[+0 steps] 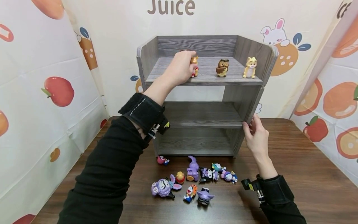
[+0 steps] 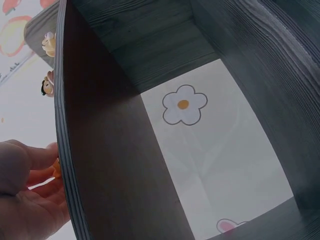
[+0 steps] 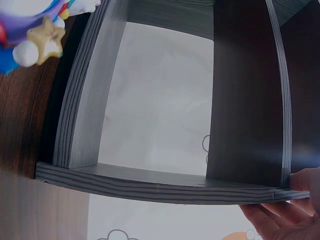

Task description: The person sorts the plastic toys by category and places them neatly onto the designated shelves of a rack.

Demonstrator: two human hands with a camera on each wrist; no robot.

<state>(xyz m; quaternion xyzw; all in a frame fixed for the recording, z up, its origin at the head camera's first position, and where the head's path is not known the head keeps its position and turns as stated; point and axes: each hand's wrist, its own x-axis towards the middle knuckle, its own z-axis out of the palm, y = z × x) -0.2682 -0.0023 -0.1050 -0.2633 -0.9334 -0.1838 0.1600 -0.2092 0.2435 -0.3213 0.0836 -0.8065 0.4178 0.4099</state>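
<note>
On the top level of the grey wood-grain shelf [image 1: 199, 114], my left hand [image 1: 181, 67] pinches a small orange-yellow figurine [image 1: 196, 71] with red on it. The hand hides much of that figurine; in the left wrist view only an orange bit [image 2: 57, 169] shows between fingers and shelf edge. To its right along the same level stand a brown owl figurine [image 1: 222, 69] and a pale yellow animal figurine [image 1: 250, 68], both upright. My right hand [image 1: 256, 137] grips the shelf's right side panel, thumb at the front edge and fingers round the outside [image 3: 280, 217].
Several figurines lie on the brown table [image 1: 282, 149] before the shelf, among them a purple one with long ears [image 1: 193, 169], a small yellow-and-red bear [image 1: 180, 177] and an orange-and-blue one [image 1: 190, 193]. Fruit-print cloth [image 1: 112, 40] hangs behind and at both sides.
</note>
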